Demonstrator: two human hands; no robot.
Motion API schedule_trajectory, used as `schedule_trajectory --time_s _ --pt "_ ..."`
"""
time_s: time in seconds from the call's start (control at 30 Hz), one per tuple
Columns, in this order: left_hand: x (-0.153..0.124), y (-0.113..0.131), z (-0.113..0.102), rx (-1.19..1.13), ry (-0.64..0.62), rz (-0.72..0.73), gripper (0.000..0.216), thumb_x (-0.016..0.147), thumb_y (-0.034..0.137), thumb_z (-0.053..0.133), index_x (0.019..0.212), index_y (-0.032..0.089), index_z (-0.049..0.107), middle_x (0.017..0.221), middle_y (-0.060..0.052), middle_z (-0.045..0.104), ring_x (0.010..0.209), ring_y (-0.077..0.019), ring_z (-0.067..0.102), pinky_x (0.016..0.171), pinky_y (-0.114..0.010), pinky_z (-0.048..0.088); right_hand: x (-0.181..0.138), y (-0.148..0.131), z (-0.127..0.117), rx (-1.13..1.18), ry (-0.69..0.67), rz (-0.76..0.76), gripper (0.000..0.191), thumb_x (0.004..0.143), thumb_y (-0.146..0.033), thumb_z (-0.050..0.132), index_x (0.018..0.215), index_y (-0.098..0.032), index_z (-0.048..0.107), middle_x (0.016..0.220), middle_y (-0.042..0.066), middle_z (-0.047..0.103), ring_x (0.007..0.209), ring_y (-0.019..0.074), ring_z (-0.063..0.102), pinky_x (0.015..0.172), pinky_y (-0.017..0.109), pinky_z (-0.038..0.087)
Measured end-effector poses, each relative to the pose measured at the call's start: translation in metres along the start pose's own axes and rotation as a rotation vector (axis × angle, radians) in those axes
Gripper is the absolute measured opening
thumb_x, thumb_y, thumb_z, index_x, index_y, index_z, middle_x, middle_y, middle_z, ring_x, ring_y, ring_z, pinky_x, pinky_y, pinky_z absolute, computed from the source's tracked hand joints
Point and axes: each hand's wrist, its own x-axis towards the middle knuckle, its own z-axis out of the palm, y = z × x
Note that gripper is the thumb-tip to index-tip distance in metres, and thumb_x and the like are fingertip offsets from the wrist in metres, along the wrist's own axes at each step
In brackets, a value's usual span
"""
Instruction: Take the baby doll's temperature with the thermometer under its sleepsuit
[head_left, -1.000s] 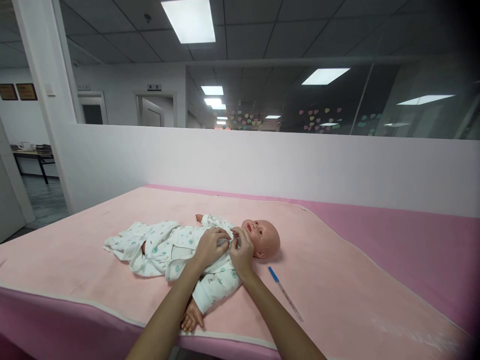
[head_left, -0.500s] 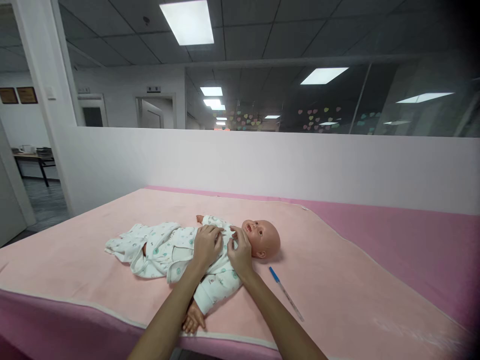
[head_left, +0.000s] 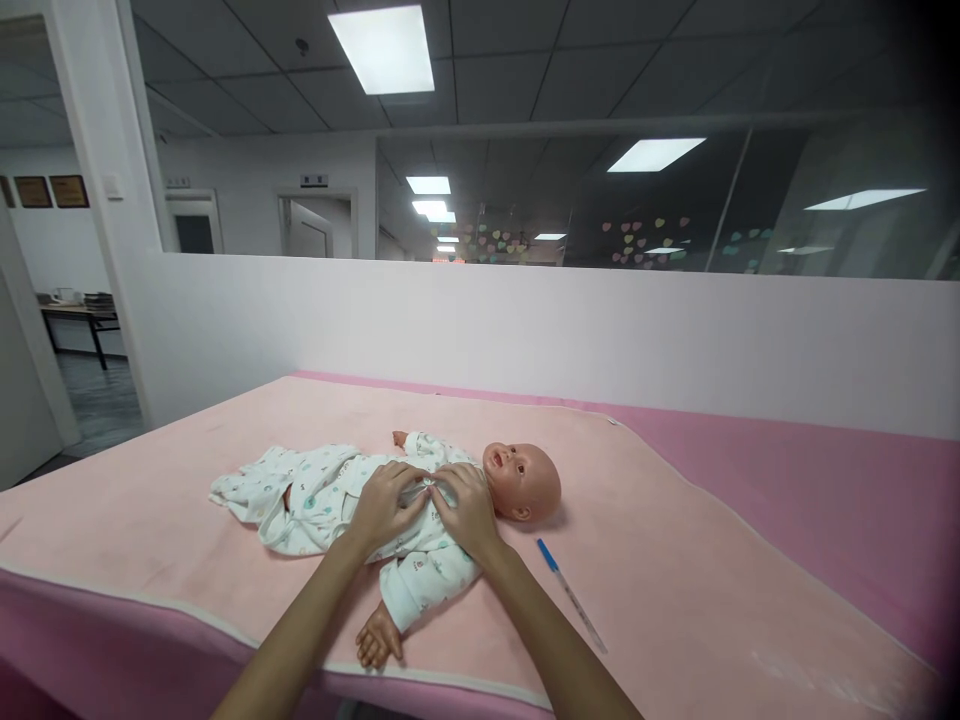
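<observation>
A baby doll (head_left: 523, 482) lies on its back on the pink bed cover, head to the right, in a white patterned romper (head_left: 319, 500). My left hand (head_left: 386, 508) is over the doll's chest, its thumb and fingertips pinching the romper's front cloth. Close beside it, my right hand (head_left: 466, 508) grips the same front cloth just below the doll's chin. The fingertips of both hands nearly meet at a small gathered fold. One doll hand (head_left: 379, 637) rests near the bed's front edge; the other pokes out at the far side.
A thermometer-like clear stick with a blue cap (head_left: 571, 597) lies to the right of the doll. The peach cover (head_left: 712, 600) spreads over a darker pink sheet (head_left: 795, 465). A white half wall (head_left: 562, 335) with glass above stands behind the bed.
Both hands have moved slightly left and down the doll's chest, and their fingertips have come together on the romper's front. The doll's near arm has shifted a little left.
</observation>
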Motion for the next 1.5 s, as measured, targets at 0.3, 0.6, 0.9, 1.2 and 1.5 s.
schedule_trajectory --time_s 0.3,0.6,0.9,1.2,1.5 --pt "-0.0014 0.0028 0.0035 0.123 0.006 -0.006 0.027 0.080 0.019 0.046 0.103 0.024 0.059 0.091 -0.004 0.062 0.084 -0.0201 0.054 0.076 -0.035 0.040 -0.0014 0.0003 -0.0002 0.001 -0.020 0.065 0.013 0.086 -0.022 0.044 0.080 -0.019 0.055 0.078 0.003 0.059 0.077 0.0163 0.051 0.072 0.029 0.037" --pt "-0.0009 0.0031 0.0045 0.123 0.049 0.001 0.022 0.081 0.020 0.045 0.095 0.023 0.062 0.085 -0.004 0.063 0.081 -0.0185 0.054 0.074 -0.034 0.039 -0.0036 0.0023 0.0035 -0.048 -0.020 0.062 0.019 0.090 -0.027 0.038 0.084 -0.020 0.054 0.080 0.003 0.060 0.078 0.0169 0.051 0.072 0.029 0.037" --pt "-0.0002 0.0043 0.0043 0.115 0.048 -0.034 0.021 0.076 0.016 0.048 0.090 0.023 0.061 0.083 -0.002 0.062 0.082 -0.0187 0.053 0.076 -0.033 0.038 -0.0043 0.0039 0.0067 -0.098 0.010 0.044 0.020 0.090 -0.028 0.037 0.082 -0.019 0.054 0.077 0.004 0.060 0.075 0.0169 0.051 0.071 0.029 0.037" --pt "0.0011 0.0053 0.0027 0.059 0.019 -0.046 0.014 0.076 0.014 0.045 0.082 0.020 0.056 0.080 -0.002 0.060 0.079 -0.0176 0.053 0.074 -0.032 0.039 -0.0047 0.0020 0.0067 -0.114 0.023 0.064 0.017 0.088 -0.024 0.040 0.078 -0.019 0.053 0.076 0.004 0.058 0.075 0.0170 0.051 0.072 0.029 0.037" --pt "0.0024 0.0027 0.0026 -0.112 -0.007 -0.153 0.012 0.079 0.019 0.042 0.079 0.021 0.055 0.079 0.000 0.059 0.077 -0.0163 0.053 0.072 -0.030 0.040 -0.0028 -0.0030 0.0036 -0.083 0.017 0.065 0.016 0.088 -0.022 0.040 0.079 -0.019 0.052 0.078 0.004 0.057 0.076 0.0174 0.050 0.071 0.029 0.037"
